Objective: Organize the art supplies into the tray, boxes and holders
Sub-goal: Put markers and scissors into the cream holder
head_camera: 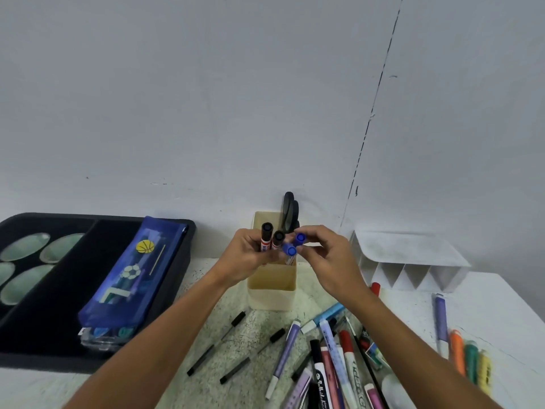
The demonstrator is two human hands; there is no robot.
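Note:
My left hand [246, 256] grips two black-capped markers [267, 236] upright, just above the cream pen holder [271, 286]. My right hand [327, 255] pinches two blue-capped markers [292, 249] right beside them, over the holder's opening. Black scissors [290, 211] stand in the back of the holder. A heap of loose markers and pens [333, 361] lies on the table in front, with three thin black pens [233, 343] to its left.
A black tray [165, 317] at the left carries a blue pencil case [126, 278] and green oval pans [26, 246]. A white divided organizer [410, 261] stands at the right against the wall. Highlighters [469, 358] and a purple pen [441, 320] lie on the white surface.

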